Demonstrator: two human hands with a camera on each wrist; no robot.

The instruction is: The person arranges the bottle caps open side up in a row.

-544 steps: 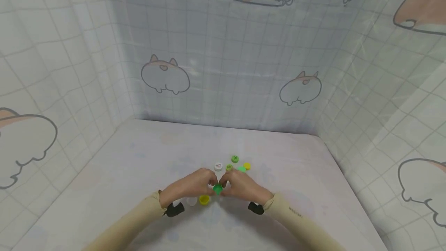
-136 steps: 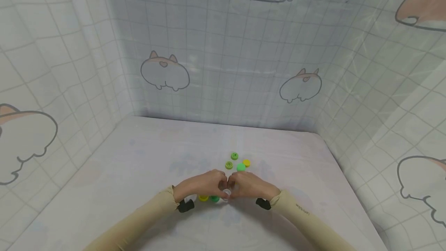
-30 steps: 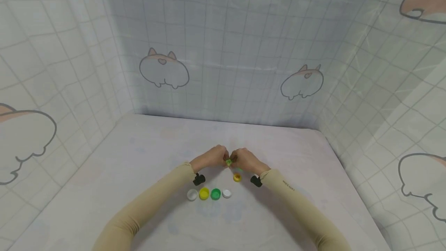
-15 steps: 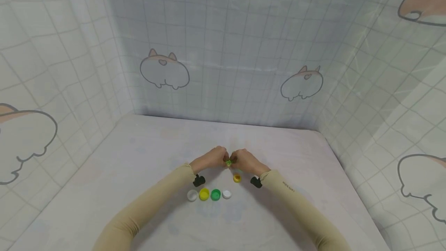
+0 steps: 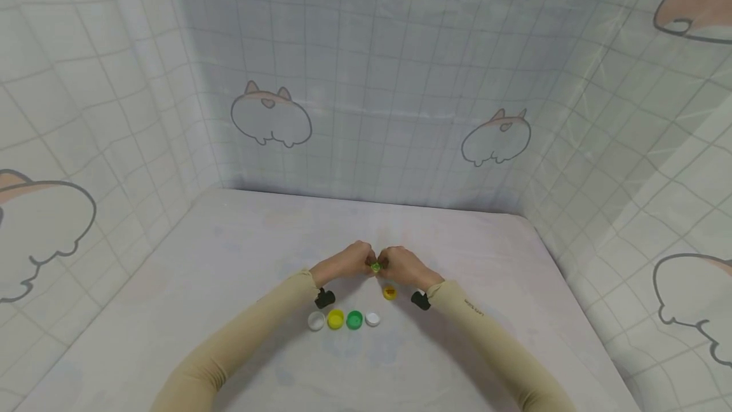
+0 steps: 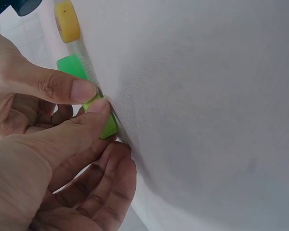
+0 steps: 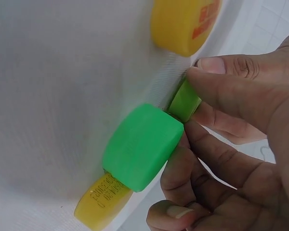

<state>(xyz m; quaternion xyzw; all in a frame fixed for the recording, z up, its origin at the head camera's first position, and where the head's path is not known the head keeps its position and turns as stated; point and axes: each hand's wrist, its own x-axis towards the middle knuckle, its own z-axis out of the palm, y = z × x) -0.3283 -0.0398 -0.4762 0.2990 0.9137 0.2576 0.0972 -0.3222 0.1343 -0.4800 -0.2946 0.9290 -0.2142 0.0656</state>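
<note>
The left hand [image 5: 355,258] and right hand [image 5: 403,266] both pinch the lime cap [image 7: 186,102], low at the counter [image 5: 171,272], close beside the green cap [image 7: 144,147]. Light, matched pressure from both sides should keep it level; the right hand seems likelier to nudge the green cap.

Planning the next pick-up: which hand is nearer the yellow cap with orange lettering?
Right. In the head view, the yellow cap lies just below the right hand; the left hand is farther off, up and left of the cap.
</note>
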